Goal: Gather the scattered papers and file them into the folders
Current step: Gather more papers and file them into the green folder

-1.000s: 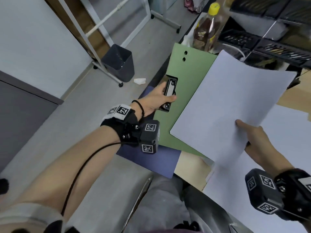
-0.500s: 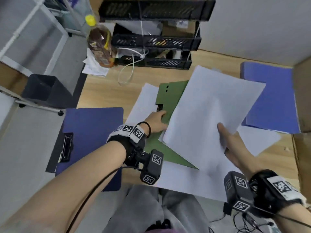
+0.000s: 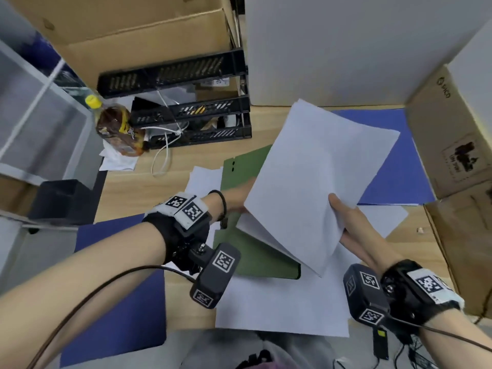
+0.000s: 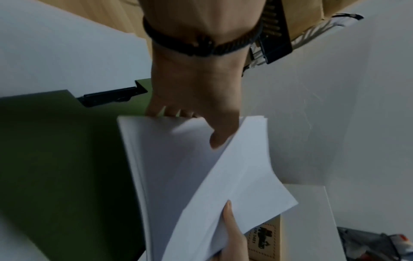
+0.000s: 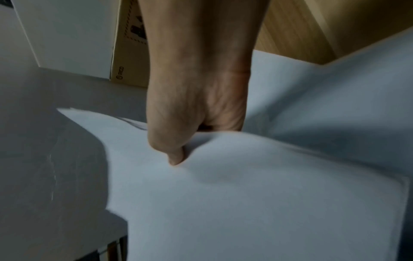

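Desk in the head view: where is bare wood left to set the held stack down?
Bare wood lies between the white cable and the green folder, and a strip by the cardboard box. The middle is crowded: loose sheets and blue folders overlap under the stack held by both hands.

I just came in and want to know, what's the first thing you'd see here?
The big sheaf of white papers in the middle, held up over the desk with the right hand pinching its near edge and the left hand gripping the opposite edge. Right under it lies a green folder, flat on the wooden desk. At the back left stands a brown bottle with a yellow cap.
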